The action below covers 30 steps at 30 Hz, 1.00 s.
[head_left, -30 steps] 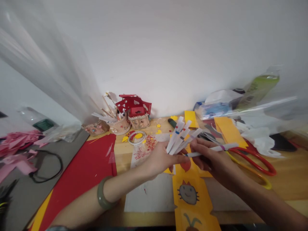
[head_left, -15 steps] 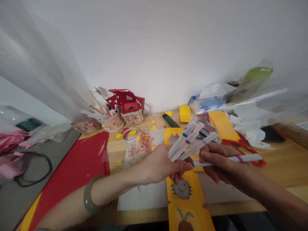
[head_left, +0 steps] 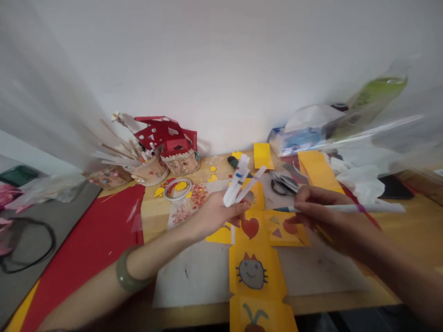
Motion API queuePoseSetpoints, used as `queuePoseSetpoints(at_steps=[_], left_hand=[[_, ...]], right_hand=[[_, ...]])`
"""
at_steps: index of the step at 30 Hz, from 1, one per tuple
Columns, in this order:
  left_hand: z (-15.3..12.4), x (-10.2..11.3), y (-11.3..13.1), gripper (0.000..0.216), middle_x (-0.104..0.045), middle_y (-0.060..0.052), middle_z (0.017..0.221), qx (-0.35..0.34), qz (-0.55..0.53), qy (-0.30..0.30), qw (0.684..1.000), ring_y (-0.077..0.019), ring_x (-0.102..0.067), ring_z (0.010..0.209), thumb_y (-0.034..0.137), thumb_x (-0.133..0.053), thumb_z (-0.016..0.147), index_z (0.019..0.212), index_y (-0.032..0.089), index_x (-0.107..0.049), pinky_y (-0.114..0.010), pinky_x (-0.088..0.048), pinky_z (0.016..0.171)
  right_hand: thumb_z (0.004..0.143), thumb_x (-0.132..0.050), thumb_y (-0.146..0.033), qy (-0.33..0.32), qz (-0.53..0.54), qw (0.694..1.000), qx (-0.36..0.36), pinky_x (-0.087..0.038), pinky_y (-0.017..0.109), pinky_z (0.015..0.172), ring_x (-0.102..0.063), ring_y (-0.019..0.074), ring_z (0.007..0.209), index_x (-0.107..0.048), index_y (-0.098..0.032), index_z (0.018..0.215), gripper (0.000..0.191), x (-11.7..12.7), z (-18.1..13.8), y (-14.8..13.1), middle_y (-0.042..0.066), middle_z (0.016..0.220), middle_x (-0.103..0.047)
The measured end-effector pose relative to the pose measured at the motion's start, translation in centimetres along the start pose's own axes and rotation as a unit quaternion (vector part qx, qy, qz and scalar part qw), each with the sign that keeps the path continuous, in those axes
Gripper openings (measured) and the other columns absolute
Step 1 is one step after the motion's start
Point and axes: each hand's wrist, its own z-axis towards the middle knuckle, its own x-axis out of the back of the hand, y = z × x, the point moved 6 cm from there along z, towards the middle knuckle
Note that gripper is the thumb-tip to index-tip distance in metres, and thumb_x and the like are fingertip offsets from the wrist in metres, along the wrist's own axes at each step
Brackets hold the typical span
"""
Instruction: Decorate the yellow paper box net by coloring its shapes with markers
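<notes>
My left hand is closed around a bunch of several white markers, which stick up above the fist. In my right hand a white marker with a purple band lies nearly level, its dark tip pointing left. Below the hands, a yellow paper cutout shaped like an unfolded box lies on the table. Its panels carry a red heart, a grey cat face, small coloured shapes and, at the lower edge, a green-leaved drawing. My right hand is above the cutout's right flap.
Red card sheets lie at left. Behind them stand decorated pots, a red paper house piece and a tape roll. Scissors, folded yellow paper, a tissue pack and a green bottle are at right.
My hands have drawn apart, and the right marker's dark tip has come away from the left hand. The view has shifted, showing more of the cutout's heart and side flaps.
</notes>
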Motion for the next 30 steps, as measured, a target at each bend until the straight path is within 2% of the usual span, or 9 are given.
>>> queuePoseSetpoints(at_steps=[3, 5, 9, 14, 21, 25, 30], left_hand=[[1.7, -1.8, -0.5, 0.011, -0.056, 0.002, 0.062, -0.023, 0.013, -0.024, 0.999, -0.0116, -0.057, 0.059, 0.025, -0.055, 0.079, 0.075, 0.016, -0.051, -0.024, -0.047, 0.059], [2.6, -2.0, -1.0, 0.009, -0.054, 0.002, 0.063, -0.046, 0.043, -0.024, 0.998, -0.0113, -0.055, 0.06, 0.021, -0.056, 0.078, 0.073, 0.015, -0.052, -0.024, -0.046, 0.061], [3.7, -1.3, -2.2, 0.005, -0.056, 0.001, 0.068, -0.047, 0.042, -0.024, 0.998, -0.0118, -0.056, 0.063, 0.018, -0.056, 0.077, 0.075, 0.015, -0.053, -0.024, -0.046, 0.061], [4.5, 0.2, -2.4, 0.008, -0.057, 0.0, 0.07, -0.041, 0.02, -0.009, 0.999, -0.0121, -0.059, 0.063, 0.022, -0.056, 0.077, 0.079, 0.014, -0.052, -0.025, -0.049, 0.063], [4.6, 0.4, -2.3, 0.008, -0.056, 0.001, 0.068, -0.049, 0.026, 0.002, 0.998, -0.0124, -0.058, 0.062, 0.023, -0.055, 0.076, 0.078, 0.016, -0.053, -0.024, -0.047, 0.061], [4.3, 0.4, -2.0, 0.007, -0.057, 0.002, 0.065, -0.056, 0.068, 0.013, 0.996, -0.0135, -0.058, 0.064, 0.022, -0.054, 0.077, 0.074, 0.016, -0.053, -0.025, -0.046, 0.062], [4.0, 0.2, -1.3, 0.011, -0.064, -0.001, 0.076, -0.065, 0.131, 0.005, 0.989, -0.0154, -0.061, 0.075, 0.023, -0.054, 0.078, 0.072, 0.015, -0.058, -0.025, -0.046, 0.069]], right_hand=[[0.072, -0.068, -0.037, -0.009, -0.054, 0.998, -0.018, -0.038, 0.023, 0.049, -0.048, 0.0096, 0.049, -0.048, -0.019, 0.058, 0.03, -0.5, 1.1, 1.6, -0.004, 0.05, -0.053], [0.076, -0.064, -0.038, -0.012, -0.085, 0.996, -0.028, -0.033, 0.022, 0.045, -0.048, 0.0095, 0.047, -0.046, -0.02, 0.06, 0.03, -0.5, 1.3, 2.1, -0.004, 0.049, -0.054], [0.074, -0.062, -0.036, -0.015, -0.068, 0.996, -0.049, -0.032, 0.021, 0.042, -0.046, 0.0085, 0.043, -0.043, -0.022, 0.065, 0.025, -1.2, 1.4, 2.2, -0.008, 0.05, -0.047], [0.073, -0.059, -0.029, -0.084, -0.096, 0.99, -0.064, -0.032, 0.021, 0.041, -0.046, 0.0086, 0.041, -0.038, -0.022, 0.064, 0.024, -2.7, 2.6, 2.0, -0.008, 0.048, -0.046], [0.073, -0.054, -0.023, -0.077, -0.221, 0.972, -0.006, -0.035, 0.024, 0.047, -0.05, 0.0127, 0.052, -0.039, -0.022, 0.058, 0.021, -1.4, 3.0, 2.0, -0.003, 0.053, -0.056], [0.074, -0.053, -0.026, -0.091, -0.261, 0.961, -0.01, -0.036, 0.023, 0.047, -0.05, 0.0132, 0.052, -0.041, -0.022, 0.06, 0.019, -1.6, 2.8, 2.2, -0.002, 0.054, -0.058], [0.074, -0.053, -0.03, -0.092, -0.288, 0.953, 0.012, -0.036, 0.023, 0.045, -0.049, 0.0129, 0.05, -0.042, -0.022, 0.058, 0.021, -1.9, 3.0, 1.8, -0.002, 0.053, -0.057]])
